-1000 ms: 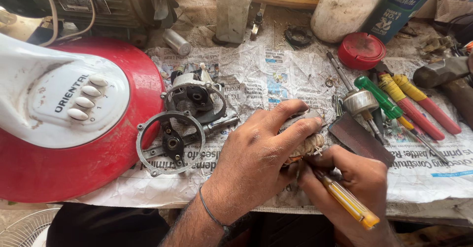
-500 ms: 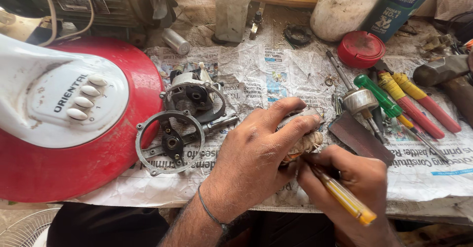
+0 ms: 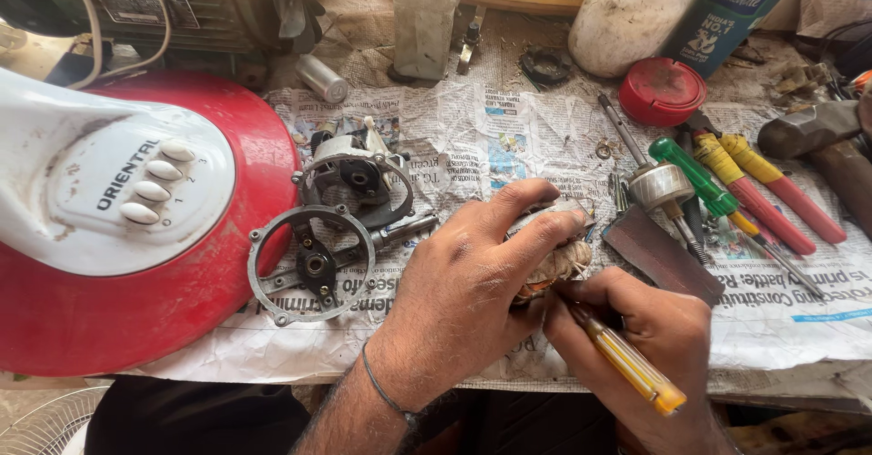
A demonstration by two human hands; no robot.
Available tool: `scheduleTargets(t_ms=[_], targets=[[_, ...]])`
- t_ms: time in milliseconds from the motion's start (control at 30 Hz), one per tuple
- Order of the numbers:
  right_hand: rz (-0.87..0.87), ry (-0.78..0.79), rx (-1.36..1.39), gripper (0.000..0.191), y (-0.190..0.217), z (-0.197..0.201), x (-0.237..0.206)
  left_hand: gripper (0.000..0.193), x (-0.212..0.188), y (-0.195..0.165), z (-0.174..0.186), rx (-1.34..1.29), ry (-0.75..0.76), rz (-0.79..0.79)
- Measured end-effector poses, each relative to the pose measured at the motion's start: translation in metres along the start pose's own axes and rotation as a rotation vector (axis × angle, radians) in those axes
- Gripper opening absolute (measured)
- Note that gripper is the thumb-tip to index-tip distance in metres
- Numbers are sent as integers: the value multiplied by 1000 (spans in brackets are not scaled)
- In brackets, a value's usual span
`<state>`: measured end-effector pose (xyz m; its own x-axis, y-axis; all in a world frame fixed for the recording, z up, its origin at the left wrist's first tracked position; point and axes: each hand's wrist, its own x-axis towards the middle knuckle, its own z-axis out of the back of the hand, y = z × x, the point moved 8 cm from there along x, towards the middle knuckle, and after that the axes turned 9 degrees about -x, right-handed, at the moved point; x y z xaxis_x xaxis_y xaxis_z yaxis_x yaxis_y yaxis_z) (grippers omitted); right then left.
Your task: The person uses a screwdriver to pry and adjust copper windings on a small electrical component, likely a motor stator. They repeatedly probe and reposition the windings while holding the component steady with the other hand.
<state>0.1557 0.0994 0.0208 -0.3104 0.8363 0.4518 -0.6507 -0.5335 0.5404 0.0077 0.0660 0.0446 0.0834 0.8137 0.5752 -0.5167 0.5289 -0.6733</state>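
Near the front edge of the tabletop [image 3: 799, 328] the left hand [image 3: 472, 282] closed around a small wound motor coil [image 3: 559, 264], fingers curled over its top. The right hand [image 3: 649, 337] gripped a yellow-handled screwdriver [image 3: 627, 364] — tip against the coil. A round metal motor housing [image 3: 313, 264] lay just left, beside a red-and-white fan base [image 3: 136, 228] at the left edge.

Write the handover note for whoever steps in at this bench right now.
Left hand: clamped over the wound motor coil, holding it on the newspaper.
Right hand: grips a yellow-handled screwdriver, tip at the coil.
Done: motor is apart; round metal frame and housing lie left of the hands, beside the red and white fan base.
Left: coil work unfinished, nothing reassembled. Spare screwdrivers lie at right.
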Motion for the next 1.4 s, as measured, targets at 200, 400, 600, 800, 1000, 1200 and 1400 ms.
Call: scheduleTargets(t_ms=[200,400,600,800,1000,1200,1400], targets=[[-30,40,-42,11,-3,-2,-1,68,0,1,-1,25,17,12],[30,72,138,20,1,-6,-1,69,0,1,0,-3,7,13],[13,75,85,17,0,-5,-1,71,-1,-1,1,9,-4,-8],[27,-26,-33,12,1,2,-3,67,0,0,-1,12,1,-5],[23,-19,-11,12,2,3,-2,68,-1,-3,2,19,-28,-34],[30,-3,-100,15,4,2,-2,68,-1,-1,0,35,4,1],[76,66,21,18,6,-4,-1,67,-1,0,0,10,9,8]])
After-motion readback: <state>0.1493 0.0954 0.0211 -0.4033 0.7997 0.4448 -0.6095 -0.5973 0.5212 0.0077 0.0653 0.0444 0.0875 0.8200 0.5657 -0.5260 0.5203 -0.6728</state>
